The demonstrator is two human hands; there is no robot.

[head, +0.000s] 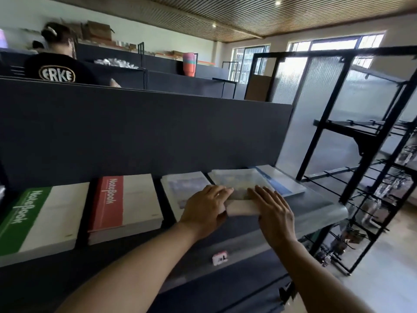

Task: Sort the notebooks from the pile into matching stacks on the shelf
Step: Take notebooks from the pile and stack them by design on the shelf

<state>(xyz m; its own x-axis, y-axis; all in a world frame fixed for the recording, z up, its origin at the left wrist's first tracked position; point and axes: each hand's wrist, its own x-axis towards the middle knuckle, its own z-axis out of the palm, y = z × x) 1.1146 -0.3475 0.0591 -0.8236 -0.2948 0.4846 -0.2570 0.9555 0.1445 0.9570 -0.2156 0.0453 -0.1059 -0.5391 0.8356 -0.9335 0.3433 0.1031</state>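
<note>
Grip: both my hands hold one stack of pale notebooks (239, 188) at its near end. My left hand (204, 208) has fingers laid over the top-left corner and thumb curled under the near edge; my right hand (274, 211) lies flatter, fingers straight on the top cover, palm at the stack's near right corner.
Held stack, place: near the right end of the shelf (316, 206), toward its front edge, overlapping the blue-striped notebooks (282, 181) behind and to its right. Whether its underside rests on the shelf or is lifted, I cannot tell.
Held stack, look: cover washed out by glare and blur; no print readable. Near edge shows white page ends.
Neighbour stack: pale bluish notebooks (185, 188) just left of my left hand; their near right corner is hidden by that hand.
Red stack: red-and-white notebooks (126, 204), "NoteBook" on the red band, middle of the shelf, apart from the bluish ones.
Green stack: green-and-white notebooks (42, 220) at the shelf's left end, its left corner cut off by the frame edge.
Shelf front: small pink tag (220, 258) on the front lip, print too blurred to read.
Right thumb: hidden behind the hand.
Beyond: person in a black shirt (58, 68) behind the back panel, mostly hidden; black wire rack (361, 166) off the right end, its goods indistinct.
</note>
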